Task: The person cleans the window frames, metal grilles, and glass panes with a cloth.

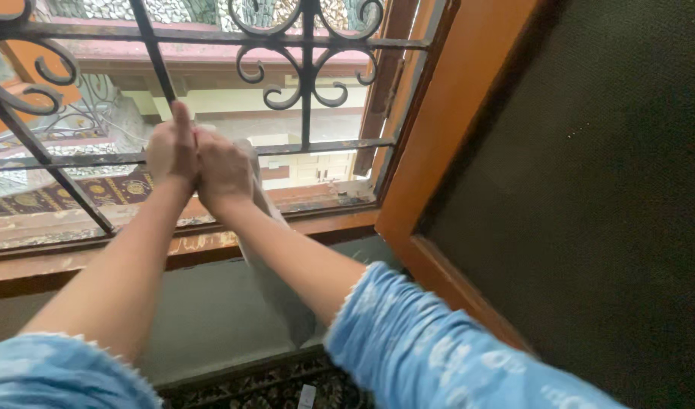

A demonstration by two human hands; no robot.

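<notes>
Left hand (pixel 172 151) and right hand (pixel 225 173) closed together, gripping grey cloth (pixel 275 280)

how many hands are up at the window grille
2. The left hand and right hand are pressed together at the iron grille, gripping a pale cloth hanging down below them.

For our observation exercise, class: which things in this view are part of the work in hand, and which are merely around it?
In the work:
left hand
right hand
grey cloth, held by both hands at the window grille

Merely around:
wooden window frame
dark screen panel
patterned rug
</notes>
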